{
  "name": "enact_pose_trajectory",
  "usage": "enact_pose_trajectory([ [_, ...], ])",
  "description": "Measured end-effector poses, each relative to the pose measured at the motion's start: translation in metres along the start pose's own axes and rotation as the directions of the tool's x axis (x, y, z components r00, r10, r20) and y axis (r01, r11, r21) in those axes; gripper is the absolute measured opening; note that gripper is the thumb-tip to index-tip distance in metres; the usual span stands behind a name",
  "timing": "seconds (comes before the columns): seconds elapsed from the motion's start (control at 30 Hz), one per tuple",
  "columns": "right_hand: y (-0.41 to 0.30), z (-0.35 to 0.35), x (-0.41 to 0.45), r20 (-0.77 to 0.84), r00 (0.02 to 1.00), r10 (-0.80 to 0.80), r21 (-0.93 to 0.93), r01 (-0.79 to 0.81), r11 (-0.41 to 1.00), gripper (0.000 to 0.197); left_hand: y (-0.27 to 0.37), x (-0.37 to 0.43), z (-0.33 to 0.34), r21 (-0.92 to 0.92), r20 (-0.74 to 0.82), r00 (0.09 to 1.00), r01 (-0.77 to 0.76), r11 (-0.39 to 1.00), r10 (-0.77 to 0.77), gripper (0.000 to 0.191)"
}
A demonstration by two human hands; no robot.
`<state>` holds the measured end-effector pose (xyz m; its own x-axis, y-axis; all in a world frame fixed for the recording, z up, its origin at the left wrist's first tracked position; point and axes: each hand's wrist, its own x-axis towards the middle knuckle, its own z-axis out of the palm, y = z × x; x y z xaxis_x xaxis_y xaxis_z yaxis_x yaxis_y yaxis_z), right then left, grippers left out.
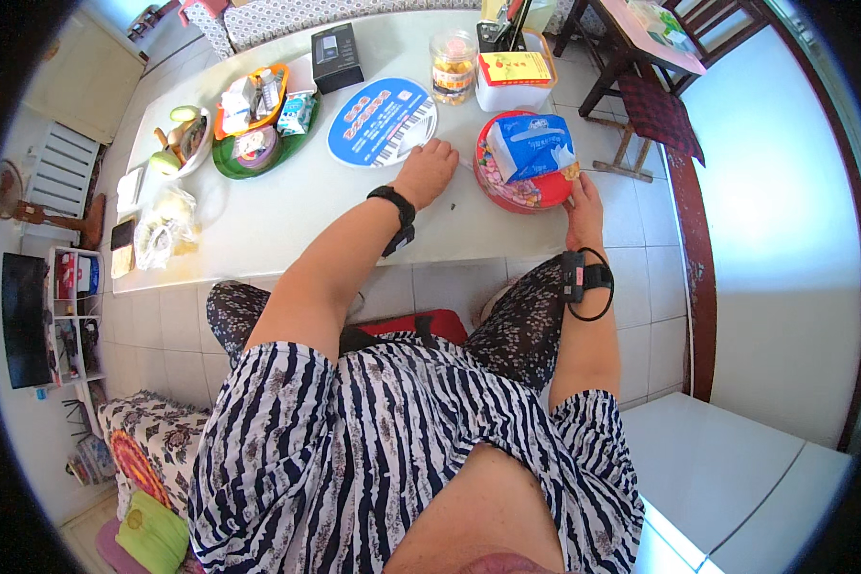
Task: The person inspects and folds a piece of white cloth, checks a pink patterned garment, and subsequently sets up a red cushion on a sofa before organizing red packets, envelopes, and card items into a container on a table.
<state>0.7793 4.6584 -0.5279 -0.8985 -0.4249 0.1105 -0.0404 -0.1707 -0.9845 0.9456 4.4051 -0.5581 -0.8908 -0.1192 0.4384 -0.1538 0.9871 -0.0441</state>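
My left hand (427,172) rests at the lower right edge of a blue and white hand fan (373,122) lying on the table; whether its fingers grip the fan cannot be told. My right hand (585,208) touches the right side of a round red floral tin (524,195), its fingers partly hidden by the rim. On the tin's lid lies a blue tissue packet (534,147). Behind the tin stand a clear jar with a pink lid (453,68) and a white container (509,95) with a yellow and red box on it. A small dark bit (453,206) lies between my hands.
A black box (336,57) stands beyond the fan. At the left of the table (294,237) are an orange basket (281,86), a green tray (258,172), a bowl of vegetables (204,154), a plastic bag (165,222) and a phone (123,234). A stool (653,107) stands at the right.
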Motion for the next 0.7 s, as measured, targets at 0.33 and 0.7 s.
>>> enact_pose_trajectory([
  [0.33, -0.008, -0.006, 0.008, 0.072, 0.992, -0.100, -0.056, 0.104, 0.993, 0.041, -0.016, 0.001, -0.001, 0.060, -0.195, 0.974, -0.101, 0.993, 0.111, 0.015],
  [0.7, 0.010, 0.001, 0.012, 0.088, 0.989, -0.119, -0.079, 0.126, 0.989, 0.043, -0.015, 0.010, -0.001, -0.041, -0.263, 0.960, 0.090, 0.995, -0.098, 0.022],
])
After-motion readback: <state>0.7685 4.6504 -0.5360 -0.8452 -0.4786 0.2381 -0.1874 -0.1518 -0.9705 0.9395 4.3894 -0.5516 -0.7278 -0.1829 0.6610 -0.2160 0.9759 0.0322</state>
